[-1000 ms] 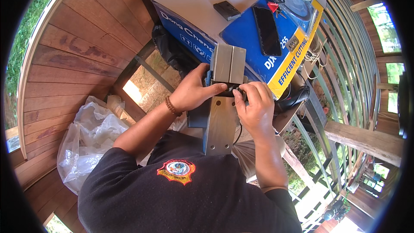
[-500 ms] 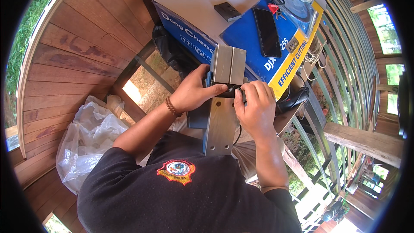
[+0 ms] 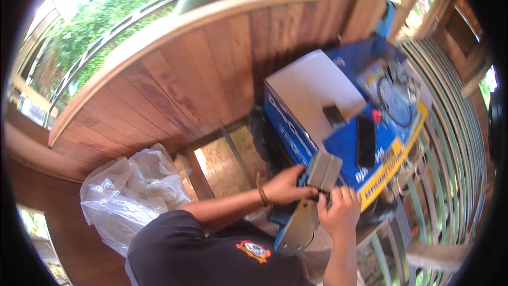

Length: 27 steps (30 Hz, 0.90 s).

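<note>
An electric planer (image 3: 324, 170) is upturned in front of me, its two silver sole plates facing up and its blue body partly showing at the left. My left hand (image 3: 286, 186) grips its left side, with the thumb at the dark gap between the plates. At the right end of that gap my right hand (image 3: 339, 207) has its fingers curled and pressed together. Whatever they pinch there is hidden and blurred. The rear sole plate (image 3: 298, 226) slopes down toward my black shirt.
Beyond the planer lies a blue, white and yellow carton (image 3: 304, 87) bearing a black phone (image 3: 366, 142), a dark block (image 3: 333, 115) and a clear package (image 3: 397, 103). Left are a clear plastic bag (image 3: 129, 198) and a curved plank wall (image 3: 185, 85). Metal bars (image 3: 465, 132) run along the right.
My view has swung up and to the left, so the hands, planer and carton appear lower and farther right, tilted. Both hands keep their places on the planer.
</note>
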Tool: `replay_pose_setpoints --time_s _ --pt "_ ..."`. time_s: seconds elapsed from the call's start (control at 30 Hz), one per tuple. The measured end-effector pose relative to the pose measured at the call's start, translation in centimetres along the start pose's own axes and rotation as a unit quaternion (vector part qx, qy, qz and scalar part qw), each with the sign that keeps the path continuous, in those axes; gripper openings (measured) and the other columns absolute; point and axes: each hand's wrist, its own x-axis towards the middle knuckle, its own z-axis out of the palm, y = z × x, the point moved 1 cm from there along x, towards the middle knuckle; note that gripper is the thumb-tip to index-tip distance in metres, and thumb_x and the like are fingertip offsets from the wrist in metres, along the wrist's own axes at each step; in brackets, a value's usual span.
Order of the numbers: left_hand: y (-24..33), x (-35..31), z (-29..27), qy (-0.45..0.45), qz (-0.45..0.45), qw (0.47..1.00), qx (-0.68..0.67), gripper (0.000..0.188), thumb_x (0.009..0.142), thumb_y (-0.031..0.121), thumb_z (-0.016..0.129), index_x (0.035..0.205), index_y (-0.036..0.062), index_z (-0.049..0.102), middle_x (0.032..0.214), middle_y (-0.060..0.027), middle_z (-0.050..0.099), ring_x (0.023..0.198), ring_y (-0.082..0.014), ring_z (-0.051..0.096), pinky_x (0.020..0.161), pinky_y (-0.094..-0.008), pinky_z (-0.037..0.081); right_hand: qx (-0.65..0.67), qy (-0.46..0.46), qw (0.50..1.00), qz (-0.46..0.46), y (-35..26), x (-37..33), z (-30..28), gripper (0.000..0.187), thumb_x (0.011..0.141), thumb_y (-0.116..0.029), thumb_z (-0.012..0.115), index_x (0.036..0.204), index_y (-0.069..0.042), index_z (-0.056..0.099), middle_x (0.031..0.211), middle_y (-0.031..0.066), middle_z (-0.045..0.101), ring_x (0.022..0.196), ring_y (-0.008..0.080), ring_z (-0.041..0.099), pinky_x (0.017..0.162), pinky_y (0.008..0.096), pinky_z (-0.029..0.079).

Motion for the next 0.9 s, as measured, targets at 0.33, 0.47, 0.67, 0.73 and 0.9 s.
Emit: replay_pose_setpoints --time_s 0.33,0.47,0.67,0.73,0.9 --pt "-0.7 0.2 0.4 -0.025 -0.022 0.999 0.016 0.084 0.091 0.053 0.081 0.137 -0.0113 0.055 0.127 -0.0297 0.066 0.121 -0.0343 0.065 0.103 -0.0424 0.050 -0.021 -0.011 1.000 -0.008 0.7 0.2 0.8 0.022 0.084 -0.022 0.074 0.071 -0.009 0.063 0.071 0.0110 0.064 0.073 0.0348 0.065 0.072 0.0503 0.044" --pt "-0.4 0.2 0.2 -0.038 -0.028 0.999 0.011 0.091 0.091 0.057 0.079 0.142 -0.0126 0.051 0.134 -0.0319 0.064 0.127 -0.0364 0.063 0.107 -0.0425 0.049 -0.020 0.005 1.000 -0.019 0.8 0.1 0.6 0.022 0.085 -0.023 0.074 0.073 -0.008 0.064 0.072 0.0108 0.064 0.073 0.0344 0.065 0.072 0.0501 0.044" --pt "-0.1 0.1 0.1 -0.043 -0.046 0.998 0.019 0.095 0.091 0.058 0.078 0.146 -0.0133 0.048 0.139 -0.0326 0.062 0.132 -0.0372 0.061 0.111 -0.0424 0.047 -0.012 -0.020 0.999 -0.038 1.0 0.1 0.5 0.021 0.087 -0.024 0.073 0.077 -0.008 0.064 0.074 0.0123 0.067 0.074 0.0350 0.066 0.073 0.0501 0.044" --pt "0.1 0.0 0.0 -0.048 -0.053 0.997 0.017 0.096 0.091 0.058 0.078 0.147 -0.0136 0.047 0.140 -0.0328 0.061 0.133 -0.0374 0.060 0.112 -0.0423 0.046 -0.016 -0.048 0.999 -0.017 1.0 0.1 0.5 0.021 0.089 -0.022 0.072 0.077 -0.008 0.063 0.075 0.0139 0.068 0.076 0.0366 0.067 0.074 0.0501 0.044" --pt "0.8 -0.1 -0.3 -0.053 -0.055 0.997 0.016 0.097 0.091 0.058 0.078 0.148 -0.0143 0.046 0.143 -0.0334 0.059 0.135 -0.0380 0.058 0.113 -0.0423 0.045 -0.020 -0.015 0.999 -0.032 0.8 0.2 0.0 0.027 0.091 -0.026 0.072 0.072 -0.008 0.064 0.071 0.0131 0.069 0.070 0.0370 0.067 0.072 0.0495 0.044"
